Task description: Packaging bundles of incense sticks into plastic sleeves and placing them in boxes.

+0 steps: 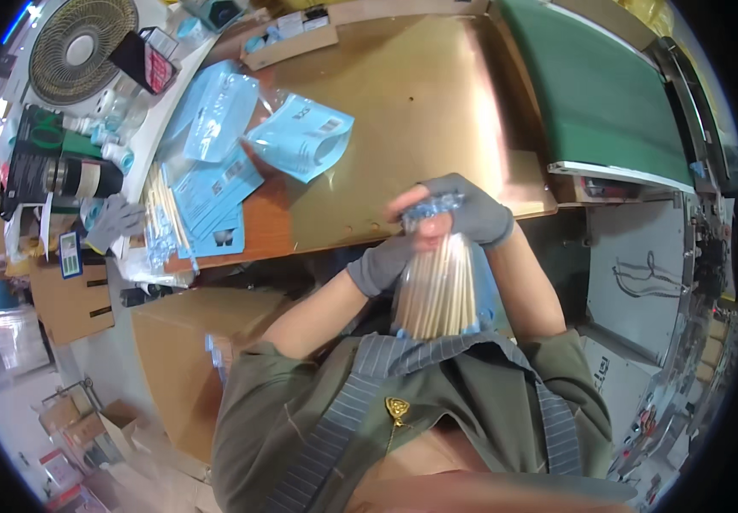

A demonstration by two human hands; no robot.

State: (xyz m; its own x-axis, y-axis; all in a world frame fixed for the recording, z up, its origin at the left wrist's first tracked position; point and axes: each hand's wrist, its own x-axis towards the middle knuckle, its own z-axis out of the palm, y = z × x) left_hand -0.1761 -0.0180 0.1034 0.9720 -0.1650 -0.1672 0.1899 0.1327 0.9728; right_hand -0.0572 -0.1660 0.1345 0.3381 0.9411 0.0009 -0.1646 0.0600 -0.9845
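Observation:
Close to my chest is a clear-fronted pouch with a blue back, full of thin pale sticks with blue ends. My left hand, in a grey fingerless glove, is closed on the pouch's upper part. My right hand, gloved the same way, is wrapped over the top, where a cluster of blue tips shows between the fingers. Some of the fingers are blurred. On the table's left lie an opened light-blue pouch, a stack of flat blue pouches and loose sticks.
The brown table spreads ahead, with a green conveyor belt to its right. A fan, a black bottle and a grey glove are at the left. Below the table's left side stands a cardboard box.

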